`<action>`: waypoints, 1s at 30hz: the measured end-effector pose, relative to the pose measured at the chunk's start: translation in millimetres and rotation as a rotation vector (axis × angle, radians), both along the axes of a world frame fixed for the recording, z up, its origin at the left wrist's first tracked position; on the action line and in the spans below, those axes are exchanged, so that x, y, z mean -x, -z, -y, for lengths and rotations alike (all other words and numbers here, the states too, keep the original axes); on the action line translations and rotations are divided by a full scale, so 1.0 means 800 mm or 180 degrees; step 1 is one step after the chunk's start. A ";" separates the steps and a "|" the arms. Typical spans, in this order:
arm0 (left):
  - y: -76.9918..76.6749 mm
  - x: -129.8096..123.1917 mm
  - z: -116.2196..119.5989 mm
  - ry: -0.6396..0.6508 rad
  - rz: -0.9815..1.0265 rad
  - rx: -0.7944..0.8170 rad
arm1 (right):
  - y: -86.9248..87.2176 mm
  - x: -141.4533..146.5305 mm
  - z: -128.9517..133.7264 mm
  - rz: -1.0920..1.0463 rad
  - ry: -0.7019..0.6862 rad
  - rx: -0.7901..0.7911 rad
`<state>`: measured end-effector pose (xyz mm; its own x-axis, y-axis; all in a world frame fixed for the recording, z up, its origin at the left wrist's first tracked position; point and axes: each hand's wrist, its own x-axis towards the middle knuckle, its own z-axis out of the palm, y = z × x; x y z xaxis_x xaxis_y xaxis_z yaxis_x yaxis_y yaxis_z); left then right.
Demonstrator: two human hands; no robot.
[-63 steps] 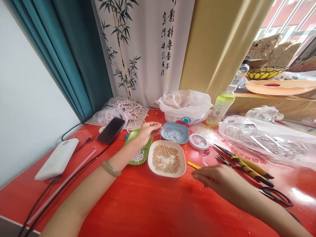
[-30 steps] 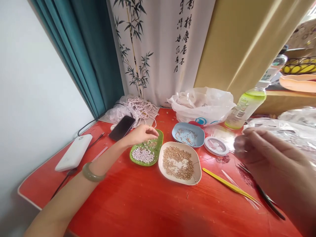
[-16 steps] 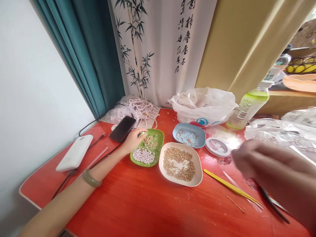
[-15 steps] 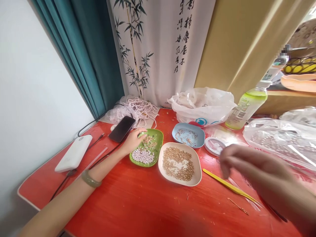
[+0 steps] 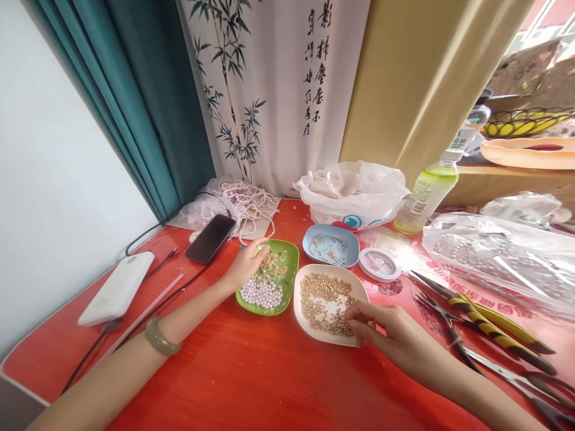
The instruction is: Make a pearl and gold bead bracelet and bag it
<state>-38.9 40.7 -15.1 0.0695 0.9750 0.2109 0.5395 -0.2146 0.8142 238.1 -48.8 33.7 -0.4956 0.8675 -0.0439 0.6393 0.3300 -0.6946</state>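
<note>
My left hand [image 5: 245, 263] is at the left rim of a green tray [image 5: 293, 269], gripping it, with the thumb over the inside. White pearl beads [image 5: 261, 292] fill the tray's near part, and small gold pieces [image 5: 275, 263] lie farther back. My right hand [image 5: 381, 326] is over the right edge of a cream plate [image 5: 308, 326] of gold beads [image 5: 326, 287]. Its thumb and index finger are pinched together; anything between them is too small or hidden to name. Behind the plate sits a blue tray [image 5: 354, 251] holding small metal pieces.
Pliers [image 5: 453, 329], yellow-black pliers [image 5: 489, 326] and scissors [image 5: 507, 374] lie at the right. Farther back are a round lidded case [image 5: 380, 264], a bottle [image 5: 426, 197] and plastic bags [image 5: 359, 197]. A phone [image 5: 210, 239] and white power bank [image 5: 117, 288] are on the left.
My right hand has moved left to the cream plate, and its forearm now covers where the yellow tweezers lay. The view has turned right. The green tray and cream plate sit farther from the phone.
</note>
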 end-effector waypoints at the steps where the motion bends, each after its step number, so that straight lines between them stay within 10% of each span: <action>1: 0.000 -0.006 0.001 0.0019 0.0031 0.0016 | 0.001 -0.004 0.002 0.0043 0.0045 -0.0058; 10: 0.001 -0.051 0.018 0.0088 0.0427 0.0185 | 0.034 -0.038 0.008 0.0531 0.0148 -0.1401; 20: -0.005 -0.066 0.031 -0.0022 0.0758 0.0288 | 0.042 -0.026 0.008 0.0232 0.0495 -0.1323; 30: -0.042 -0.043 0.031 0.0769 -0.0881 0.0164 | -0.020 -0.018 0.008 -0.0759 0.1067 -0.0629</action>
<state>-4.2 15.9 18.3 0.3466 0.9324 0.1030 0.6796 -0.3252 0.6575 252.7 -55.4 49.5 -0.1620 0.9620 0.2199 0.5633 0.2731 -0.7798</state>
